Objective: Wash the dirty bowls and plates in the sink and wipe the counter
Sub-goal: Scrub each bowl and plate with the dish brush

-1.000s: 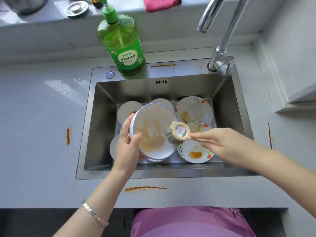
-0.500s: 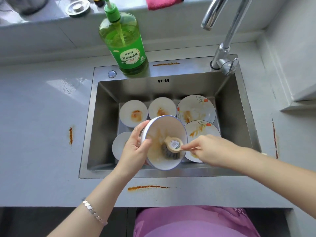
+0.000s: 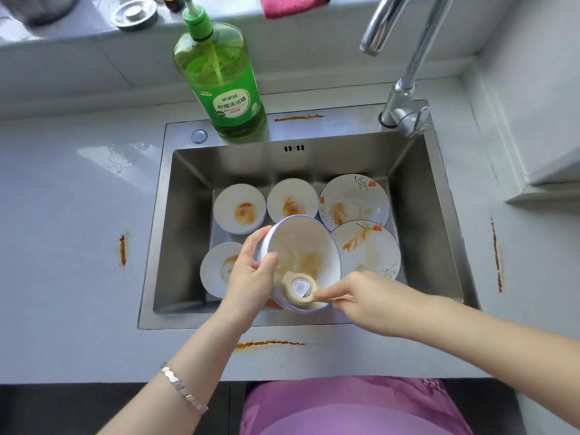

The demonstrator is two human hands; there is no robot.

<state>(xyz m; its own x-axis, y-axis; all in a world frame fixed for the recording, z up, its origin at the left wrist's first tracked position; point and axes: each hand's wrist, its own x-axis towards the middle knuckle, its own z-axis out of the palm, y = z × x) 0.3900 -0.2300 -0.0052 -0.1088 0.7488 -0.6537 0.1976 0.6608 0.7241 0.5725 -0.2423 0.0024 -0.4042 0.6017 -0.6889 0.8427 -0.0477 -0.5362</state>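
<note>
My left hand [image 3: 251, 277] grips a white bowl with a blue rim [image 3: 301, 246] by its left edge, tilted over the steel sink [image 3: 185, 221]. Orange sauce smears its inside. My right hand [image 3: 361, 299] pinches the wooden handle of a round dish brush [image 3: 298, 288], whose head presses into the bowl's lower rim. On the sink floor lie three stained small bowls [image 3: 240, 208], [image 3: 292, 200], [image 3: 218, 268] and two flowered plates [image 3: 354, 199], [image 3: 370, 249].
A green dish soap bottle [image 3: 219, 80] stands on the sink's back ledge, with the tap [image 3: 405, 89] at the back right. Orange streaks mark the counter [image 3: 62, 215] at left [image 3: 123, 250], front [image 3: 270, 343], right [image 3: 496, 255] and back [image 3: 298, 118]. A pink cloth [image 3: 292, 4] lies on the sill.
The bowl dropped lower in the sink and tilted toward me. The brush slid from the bowl's middle down to its lower rim, uncovering the bowls behind.
</note>
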